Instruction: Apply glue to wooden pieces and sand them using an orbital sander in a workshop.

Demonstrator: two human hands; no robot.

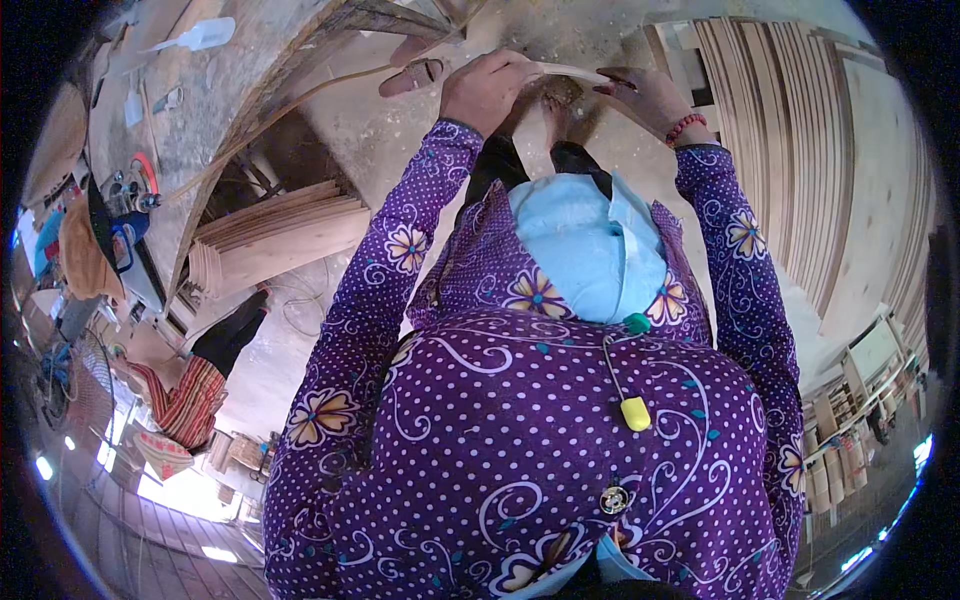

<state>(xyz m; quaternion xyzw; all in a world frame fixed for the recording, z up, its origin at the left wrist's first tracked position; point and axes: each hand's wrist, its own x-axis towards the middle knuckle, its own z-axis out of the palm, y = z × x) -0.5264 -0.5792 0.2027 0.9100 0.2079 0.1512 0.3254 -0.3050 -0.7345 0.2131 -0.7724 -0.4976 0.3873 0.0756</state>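
Observation:
My left hand (484,90) and my right hand (652,101) are raised side by side at the top of the view. Between them runs a thin, pale piece (571,71), apparently wooden and seen nearly edge-on. One end is in the left hand's grip; the right hand's fingers, dark at the tips, close on the other end. How far the piece extends beyond the hands cannot be told. A red bead bracelet (686,129) circles my right wrist. Below the hands are my bare feet (555,116) on the concrete floor.
A worn workbench (217,94) at upper left carries a clear plastic bottle (202,34) and tools. A yellowish hose (330,81) crosses near a sandal (412,78). Stacked boards (292,244) lie under the bench; many panels (772,127) stand right. Another person (187,401) works left.

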